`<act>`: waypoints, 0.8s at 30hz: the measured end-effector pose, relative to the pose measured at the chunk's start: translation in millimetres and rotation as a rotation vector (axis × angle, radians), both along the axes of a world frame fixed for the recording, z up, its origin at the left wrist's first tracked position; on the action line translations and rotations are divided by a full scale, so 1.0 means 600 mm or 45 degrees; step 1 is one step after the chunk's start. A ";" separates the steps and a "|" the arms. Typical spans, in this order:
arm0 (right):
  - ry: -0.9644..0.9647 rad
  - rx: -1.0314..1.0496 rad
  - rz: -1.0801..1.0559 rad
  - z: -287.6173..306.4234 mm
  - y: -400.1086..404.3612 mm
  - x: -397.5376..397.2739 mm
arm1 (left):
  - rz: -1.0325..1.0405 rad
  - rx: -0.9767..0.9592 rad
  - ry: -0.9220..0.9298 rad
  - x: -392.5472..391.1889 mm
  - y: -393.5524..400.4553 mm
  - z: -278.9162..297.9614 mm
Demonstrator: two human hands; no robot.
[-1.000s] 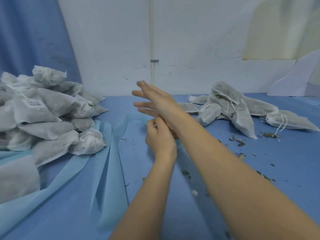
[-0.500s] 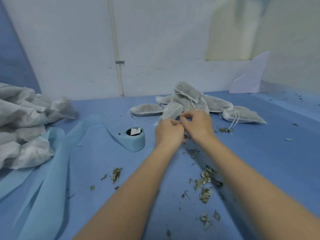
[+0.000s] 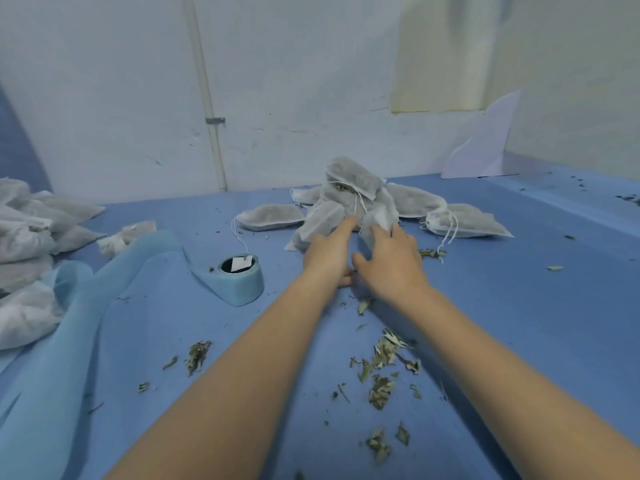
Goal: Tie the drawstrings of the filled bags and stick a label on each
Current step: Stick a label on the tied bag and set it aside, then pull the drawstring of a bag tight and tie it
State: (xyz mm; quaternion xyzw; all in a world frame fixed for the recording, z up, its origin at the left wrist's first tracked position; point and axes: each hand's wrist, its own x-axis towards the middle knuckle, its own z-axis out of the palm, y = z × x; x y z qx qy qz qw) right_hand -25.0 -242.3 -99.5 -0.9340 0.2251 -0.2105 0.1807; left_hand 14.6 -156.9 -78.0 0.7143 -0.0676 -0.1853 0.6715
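Observation:
A heap of filled white mesh bags (image 3: 351, 183) with loose drawstrings lies at the middle back of the blue table (image 3: 519, 306). My left hand (image 3: 327, 252) stretches toward it with straight fingers, the index tip touching a bag (image 3: 320, 220) at the heap's front. My right hand (image 3: 391, 265) lies beside it, thumb spread, fingertips resting on the pale top of another bag (image 3: 377, 216). Neither hand grips anything. A light blue label roll (image 3: 242, 285) stands left of my hands, a white label showing in its core.
A second heap of bags (image 3: 24, 237) fills the left edge, with light blue backing strip (image 3: 69, 341) trailing from the roll across the left of the table. Dried leaf scraps (image 3: 381, 368) are scattered under my right forearm. A white wall rises behind.
Half a second ago my hands were pinched together above the table. They have separated, opened and moved forward onto the heap of untied bags.

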 end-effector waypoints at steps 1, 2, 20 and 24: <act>-0.015 0.015 0.032 0.003 0.009 -0.007 | -0.041 -0.039 0.079 -0.002 0.001 0.004; -0.035 0.049 0.078 0.005 0.018 -0.015 | -0.074 -0.082 0.138 -0.006 0.003 0.009; -0.548 0.498 0.304 0.026 0.045 -0.098 | -0.262 0.236 -0.531 -0.051 0.148 0.042; -0.239 0.803 0.408 0.009 0.045 -0.100 | -0.313 0.242 -0.628 -0.059 0.174 0.021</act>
